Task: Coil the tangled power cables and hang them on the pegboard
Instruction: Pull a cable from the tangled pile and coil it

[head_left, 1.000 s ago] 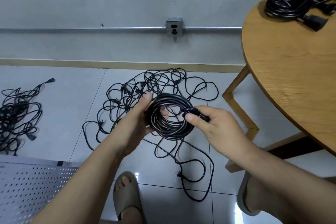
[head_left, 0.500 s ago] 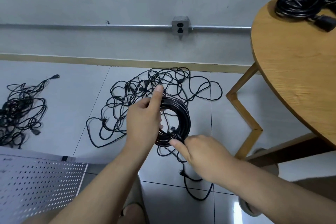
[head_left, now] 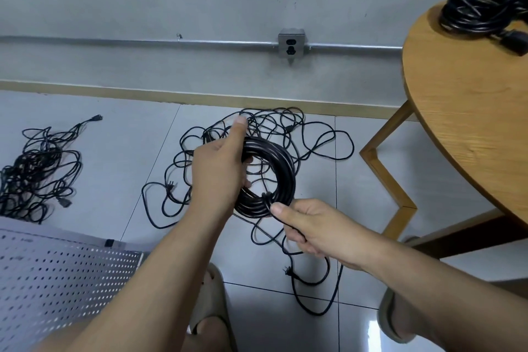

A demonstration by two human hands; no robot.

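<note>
A black coiled cable (head_left: 281,171) hangs in front of me above the floor. My left hand (head_left: 220,171) grips the coil's left side, its index finger pointing up. Below the coil, my right hand (head_left: 311,227) pinches the cable's loose end at the coil's lower edge. A tangled heap of black cables (head_left: 274,134) lies on the tiles behind the coil. A second tangle (head_left: 37,171) lies at the far left. The white perforated pegboard (head_left: 57,280) lies flat at the lower left.
A round wooden table (head_left: 471,111) stands at the right with a bundle of black cables (head_left: 485,11) on its far edge. A wall socket (head_left: 291,44) sits on a metal conduit along the grey wall. My sandalled feet (head_left: 211,308) stand on the tiles.
My right hand has come down from the coil's right side to its lower edge with the loose end. My left hand has turned its back to me on the coil's left side.
</note>
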